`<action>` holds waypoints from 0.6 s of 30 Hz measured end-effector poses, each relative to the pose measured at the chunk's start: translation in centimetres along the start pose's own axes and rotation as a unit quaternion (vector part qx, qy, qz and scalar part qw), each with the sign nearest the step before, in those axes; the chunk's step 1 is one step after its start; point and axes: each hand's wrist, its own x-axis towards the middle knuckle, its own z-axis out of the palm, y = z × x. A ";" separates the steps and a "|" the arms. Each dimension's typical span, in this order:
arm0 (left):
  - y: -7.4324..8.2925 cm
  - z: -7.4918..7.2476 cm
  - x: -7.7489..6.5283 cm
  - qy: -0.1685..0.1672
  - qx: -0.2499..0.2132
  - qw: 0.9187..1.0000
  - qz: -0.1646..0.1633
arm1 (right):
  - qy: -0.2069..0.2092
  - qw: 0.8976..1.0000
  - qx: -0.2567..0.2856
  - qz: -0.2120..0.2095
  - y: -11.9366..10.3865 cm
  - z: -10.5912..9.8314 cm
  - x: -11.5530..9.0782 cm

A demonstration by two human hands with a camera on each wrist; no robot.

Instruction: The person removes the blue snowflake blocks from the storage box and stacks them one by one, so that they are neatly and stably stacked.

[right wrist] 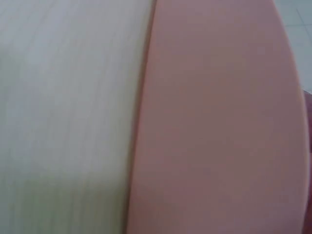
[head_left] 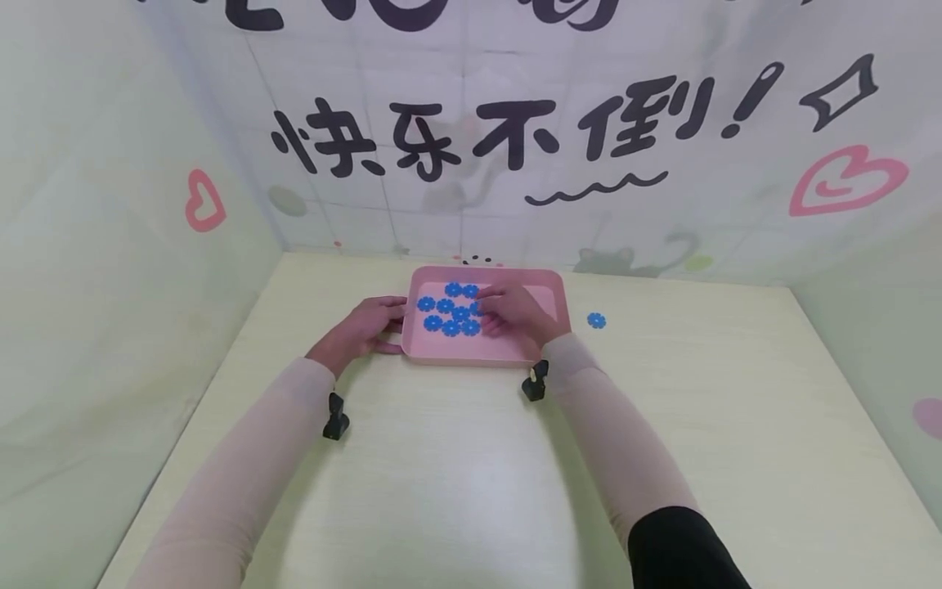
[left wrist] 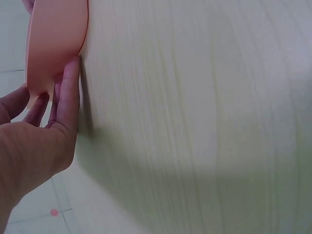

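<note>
- Blue flower-shaped discs [head_left: 460, 313] lie in a loose cluster on the floor of a shallow pink rectangular tray with rounded corners [head_left: 441, 352], mostly in its left half.
- Nearest, a dark patch of cloth [head_left: 684, 548] covers the right elbow, and two pale pink sleeves [head_left: 250, 458] reach forward over a light wood-grain table [head_left: 456, 474].
- Small black devices [head_left: 336, 417] sit at both wrists.
- Beyond them, the left hand [head_left: 368, 323] stands spread at the tray's left end, its fingers against the outer wall; the left wrist view shows one finger at the bottom edge, by the table.
- Level with it, the right hand [head_left: 511, 309] bends in over the tray, its fingertips at the cluster's right side, partly hiding a disc; I cannot tell whether they pinch it.
- One single blue disc [head_left: 596, 320] lies on the table just beside the tray's right wall, apart from the others.
- Farthest, a white hanging backdrop [head_left: 464, 74] carries large black lettering [head_left: 515, 131] and pink outlined hearts [head_left: 846, 180].
</note>
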 end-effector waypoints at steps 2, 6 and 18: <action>0.0 0.0 -0.1 0.000 -0.002 1.000 0.000 | 0.002 1.000 -0.006 0.016 0.0 0.3 0.1; 0.0 0.0 -0.2 -0.001 0.001 1.000 -0.001 | 0.011 0.999 -0.016 0.034 0.1 0.8 0.2; 0.0 0.0 -0.2 -0.006 0.005 1.000 0.002 | 0.040 0.996 -0.063 0.052 -0.2 1.3 0.5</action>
